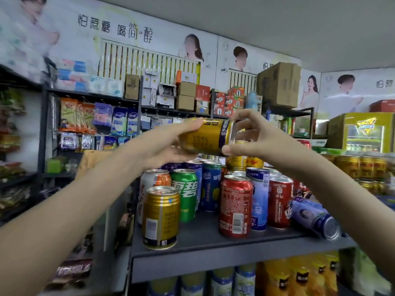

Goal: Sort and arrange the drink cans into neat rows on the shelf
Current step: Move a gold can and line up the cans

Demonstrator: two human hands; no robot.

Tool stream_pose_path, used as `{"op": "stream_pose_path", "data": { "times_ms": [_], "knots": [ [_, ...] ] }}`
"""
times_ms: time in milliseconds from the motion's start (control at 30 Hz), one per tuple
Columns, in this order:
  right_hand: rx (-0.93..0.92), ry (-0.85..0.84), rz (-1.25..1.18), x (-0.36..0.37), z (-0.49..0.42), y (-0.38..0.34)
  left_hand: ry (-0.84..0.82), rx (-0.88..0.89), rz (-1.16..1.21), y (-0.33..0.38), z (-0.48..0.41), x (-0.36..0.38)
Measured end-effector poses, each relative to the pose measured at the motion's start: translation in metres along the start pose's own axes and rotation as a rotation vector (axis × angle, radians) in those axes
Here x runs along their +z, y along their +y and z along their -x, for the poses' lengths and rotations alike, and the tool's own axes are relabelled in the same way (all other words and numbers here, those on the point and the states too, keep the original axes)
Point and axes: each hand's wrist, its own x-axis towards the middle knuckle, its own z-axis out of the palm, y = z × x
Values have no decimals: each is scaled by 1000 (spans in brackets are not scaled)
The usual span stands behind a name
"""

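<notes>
The left hand [171, 146] wraps the base end of a gold can [205, 137], and the right hand [256, 135] pinches its top rim, so the can lies sideways in the air above the shelf [213, 242]. Below, a second gold can [161, 216] stands at the shelf's front left corner. A green can [186, 193] stands behind it, a red can [235, 207] mid-front. A blue can [314, 216] lies on its side near the front right edge.

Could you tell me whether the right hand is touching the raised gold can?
Touching. The head view shows the right hand pinching the end of the raised gold can.
</notes>
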Motion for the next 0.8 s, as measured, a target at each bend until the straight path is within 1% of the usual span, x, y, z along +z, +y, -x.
{"op": "stream_pose_path", "data": {
  "times_ms": [67, 133, 200, 300, 367, 433, 500, 600, 700, 800],
  "knots": [
    [13, -62, 65, 1, 5, 4, 22, 102, -187, 5, 7, -1],
    [13, -91, 123, 3, 11, 11, 80, 174, -423, 10, 14, -2],
    [-16, -98, 276, 4, 16, 19, 113, 201, -696, 14, 19, 1],
    [-38, -130, 551, 0, 23, 30, 60, 207, -1029, 14, 22, 10],
    [1, -188, 692, -4, 27, 34, 7, 202, -1193, 10, 23, 15],
    [59, -267, 887, -6, 31, 38, -32, 187, -1295, 6, 23, 20],
    [100, -315, 1001, -5, 35, 42, -72, 168, -1355, 2, 21, 24],
    [86, -330, 1052, 2, 38, 50, -146, 126, -1429, -5, 16, 30],
    [44, -307, 1068, 7, 40, 59, -215, 86, -1482, -14, 12, 32],
    [26, -290, 1060, 12, 39, 66, -242, 52, -1498, -24, 9, 32]
  ]
}}
